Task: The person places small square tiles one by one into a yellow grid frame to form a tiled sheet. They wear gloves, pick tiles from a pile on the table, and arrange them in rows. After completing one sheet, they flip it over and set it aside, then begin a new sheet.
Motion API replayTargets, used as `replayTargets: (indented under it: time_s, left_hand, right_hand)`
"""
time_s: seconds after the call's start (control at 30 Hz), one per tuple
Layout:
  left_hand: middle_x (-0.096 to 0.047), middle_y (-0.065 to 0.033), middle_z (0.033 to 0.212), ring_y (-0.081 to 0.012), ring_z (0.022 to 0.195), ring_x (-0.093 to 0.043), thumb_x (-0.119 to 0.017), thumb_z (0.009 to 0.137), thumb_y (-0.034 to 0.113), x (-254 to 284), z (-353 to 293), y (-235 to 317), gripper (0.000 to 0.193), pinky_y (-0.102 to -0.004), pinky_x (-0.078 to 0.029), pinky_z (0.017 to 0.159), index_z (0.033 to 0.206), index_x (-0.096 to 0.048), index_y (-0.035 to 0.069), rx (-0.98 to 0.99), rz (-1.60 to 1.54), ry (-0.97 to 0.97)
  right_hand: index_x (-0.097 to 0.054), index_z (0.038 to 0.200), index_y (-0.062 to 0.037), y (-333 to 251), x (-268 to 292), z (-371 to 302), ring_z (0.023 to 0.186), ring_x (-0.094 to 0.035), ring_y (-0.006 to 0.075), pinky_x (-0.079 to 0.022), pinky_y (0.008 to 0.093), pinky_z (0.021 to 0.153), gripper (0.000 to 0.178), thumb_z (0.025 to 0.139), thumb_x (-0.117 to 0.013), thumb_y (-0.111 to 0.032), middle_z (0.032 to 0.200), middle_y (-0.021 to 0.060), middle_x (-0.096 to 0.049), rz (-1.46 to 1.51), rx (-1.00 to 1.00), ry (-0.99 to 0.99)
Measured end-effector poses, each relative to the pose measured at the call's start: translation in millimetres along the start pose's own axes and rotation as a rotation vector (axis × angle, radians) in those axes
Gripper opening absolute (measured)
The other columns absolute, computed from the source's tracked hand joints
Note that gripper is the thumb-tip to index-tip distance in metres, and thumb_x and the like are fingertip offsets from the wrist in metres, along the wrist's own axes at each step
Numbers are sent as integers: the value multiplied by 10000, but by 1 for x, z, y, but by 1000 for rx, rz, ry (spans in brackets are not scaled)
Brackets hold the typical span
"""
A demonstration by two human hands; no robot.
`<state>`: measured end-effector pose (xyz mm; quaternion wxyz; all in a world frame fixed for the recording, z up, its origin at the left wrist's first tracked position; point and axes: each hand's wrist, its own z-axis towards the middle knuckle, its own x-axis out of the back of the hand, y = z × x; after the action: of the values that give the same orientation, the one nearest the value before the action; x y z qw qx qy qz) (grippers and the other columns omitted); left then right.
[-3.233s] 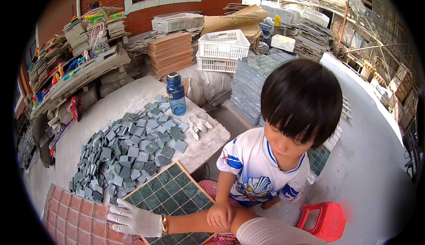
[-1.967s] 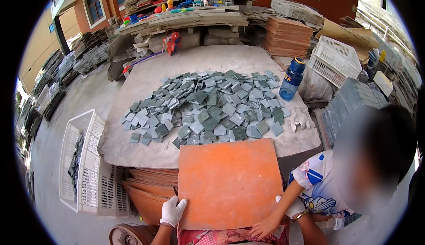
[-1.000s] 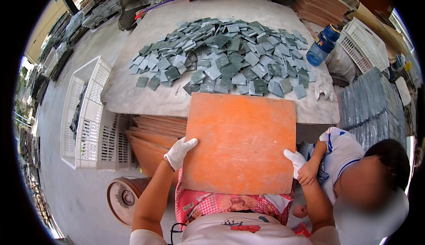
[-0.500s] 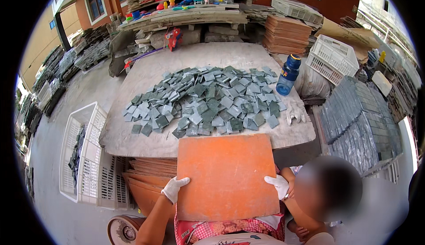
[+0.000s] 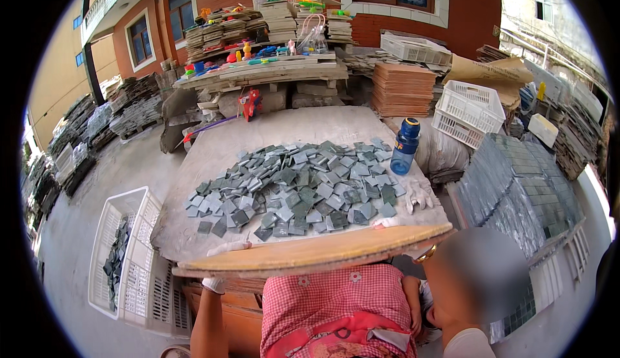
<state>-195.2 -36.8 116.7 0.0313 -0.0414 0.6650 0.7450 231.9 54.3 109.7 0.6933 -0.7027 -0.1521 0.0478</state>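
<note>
A flat orange board (image 5: 323, 249) is held level in front of me at the table's near edge, seen almost edge-on. My left hand (image 5: 227, 248), in a white glove, grips its left part, fingers on top and the wrist showing below. Just the pale gloved fingertips of my right hand (image 5: 387, 223) show over the board's far edge towards the right; the board hides the rest. Beyond it, a heap of small grey-green square stone tiles (image 5: 310, 190) lies on the pale table (image 5: 194, 242).
A blue bottle (image 5: 405, 148) and a white glove (image 5: 418, 198) are on the table's right side. At lower left stands a white crate (image 5: 139, 293) with dark tiles. Another person (image 5: 413, 300) is close at my right. Stacked tiles (image 5: 497, 177) stand at right, orange boards (image 5: 402, 91) behind.
The board has risen and turned from facing me to nearly edge-on, with both hands shifting along it. The view has tipped up, showing more of the building.
</note>
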Motion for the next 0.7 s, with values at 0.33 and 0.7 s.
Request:
replayTargets:
  time_s: [0.33, 0.7]
  left_hand:
    - [-623, -110, 1133, -295, 1111, -574, -581, 766, 16, 17, -45, -153, 293, -355, -451, 959, 1047, -655, 52, -541, 963, 180]
    - [-639, -142, 1043, -325, 1043, -588, -561, 724, -10, 31, -25, -108, 300, -412, -465, 918, 1014, -635, 11, -503, 1199, -14]
  right_hand:
    - [-606, 987, -82, 132, -31, -17, 1021, -600, 325, -507, 351, 864, 203, 789, -654, -73, 1087, 167, -616, -907, 850, 190]
    - [-568, 931, -10, 64, -27, 26, 1038, -555, 335, -441, 417, 919, 127, 807, -569, -36, 1083, 111, -587, -961, 722, -16]
